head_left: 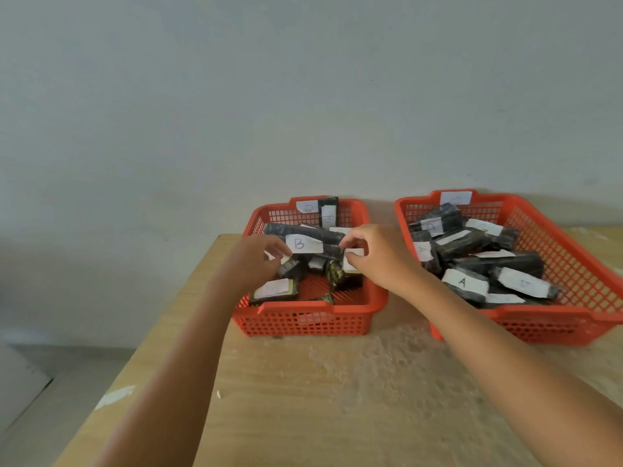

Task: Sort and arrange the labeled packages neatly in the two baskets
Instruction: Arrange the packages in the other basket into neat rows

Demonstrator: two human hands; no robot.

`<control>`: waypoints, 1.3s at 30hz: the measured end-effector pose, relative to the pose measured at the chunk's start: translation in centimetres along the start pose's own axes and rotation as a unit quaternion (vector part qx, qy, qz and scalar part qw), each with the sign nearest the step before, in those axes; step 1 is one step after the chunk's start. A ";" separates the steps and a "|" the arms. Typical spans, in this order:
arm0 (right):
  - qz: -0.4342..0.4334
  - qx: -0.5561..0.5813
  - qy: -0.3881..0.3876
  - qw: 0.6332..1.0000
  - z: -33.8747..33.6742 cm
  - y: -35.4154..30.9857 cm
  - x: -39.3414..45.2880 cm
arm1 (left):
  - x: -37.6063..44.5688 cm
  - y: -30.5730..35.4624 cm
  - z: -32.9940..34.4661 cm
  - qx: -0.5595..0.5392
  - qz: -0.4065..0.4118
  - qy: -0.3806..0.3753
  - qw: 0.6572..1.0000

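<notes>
Two red mesh baskets stand on the table. The left basket [305, 318] holds several black wrapped packages with white labels, some marked B. My left hand [253, 261] and my right hand [374, 254] both pinch a long black package with a B label [303, 242], held across the top of the left basket's pile. The right basket [573, 251] is full of black packages, and one label reads A [462, 281]. Each basket carries a white tag on its far rim; the left tag [307, 206] is blurred.
The wooden table [320, 399] has a worn, pale patch in front of the baskets. Its left edge runs diagonally, with floor beyond it. A grey wall stands directly behind both baskets. The right basket reaches the frame's right side.
</notes>
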State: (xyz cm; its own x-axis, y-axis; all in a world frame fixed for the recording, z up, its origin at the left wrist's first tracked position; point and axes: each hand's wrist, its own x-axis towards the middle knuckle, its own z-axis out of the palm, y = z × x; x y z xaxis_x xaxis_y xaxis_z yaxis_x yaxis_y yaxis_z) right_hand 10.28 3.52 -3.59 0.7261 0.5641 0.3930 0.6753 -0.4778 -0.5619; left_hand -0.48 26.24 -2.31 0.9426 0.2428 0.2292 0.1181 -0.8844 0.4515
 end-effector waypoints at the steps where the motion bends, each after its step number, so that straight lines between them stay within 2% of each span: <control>1: -0.008 -0.030 -0.008 1.000 0.7 0.0 0.6 | -0.1 -0.5 0.5 0.005 0.007 -0.002 1.000; 6: 0.013 -0.116 -0.055 0.992 3.4 1.6 1.4 | 0.3 -2.2 2.7 0.018 0.029 0.018 0.999; 10: -0.011 -0.179 -0.082 0.980 3.6 1.8 1.8 | 0.7 -2.8 3.5 0.056 -0.028 -0.067 0.996; 14: -0.020 -0.270 -0.114 0.956 3.9 1.4 1.9 | 1.0 -3.1 3.7 0.029 -0.045 -0.097 0.994; 19: -0.006 -0.251 -0.144 0.957 3.3 1.2 1.9 | 1.2 -3.2 3.4 0.018 -0.050 -0.187 0.981; 22: -0.001 -0.237 -0.134 0.962 3.2 1.2 2.0 | 1.0 -2.9 3.3 0.029 -0.052 -0.166 0.984; 25: 0.006 -0.229 -0.122 0.966 3.4 1.1 1.9 | 0.5 -2.4 2.5 0.030 0.023 -0.061 0.997; 26: 0.010 -0.226 -0.117 0.967 3.4 1.1 1.9 | 0.3 -2.3 2.1 0.011 0.047 -0.052 0.998; 27: 0.014 -0.222 -0.114 0.968 3.5 1.2 1.9 | 0.4 -2.0 1.8 -0.009 0.055 -0.090 0.994; 28: 0.016 -0.217 -0.115 0.969 3.5 1.3 1.9 | 0.6 -1.7 1.6 -0.016 0.047 -0.167 0.985; 30: 0.016 -0.205 -0.121 0.971 3.6 1.4 2.0 | 1.2 -0.9 1.7 0.016 0.010 -0.334 0.942; 31: 0.018 -0.201 -0.124 0.972 3.5 1.5 2.0 | 1.7 -0.5 1.9 0.033 -0.001 -0.377 0.926; 39: 0.021 -0.109 -0.106 0.988 3.0 1.7 1.9 | 4.2 1.8 2.2 0.055 -0.006 -0.400 0.915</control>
State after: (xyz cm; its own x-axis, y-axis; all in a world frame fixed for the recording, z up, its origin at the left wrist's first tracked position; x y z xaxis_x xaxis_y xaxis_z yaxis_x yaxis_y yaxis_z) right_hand 12.43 5.76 -5.98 0.7268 0.6579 0.1972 0.6731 -0.6251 -0.3952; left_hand 4.40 24.83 -2.44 0.8630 -0.0781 -0.4992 0.1182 -0.9294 0.3498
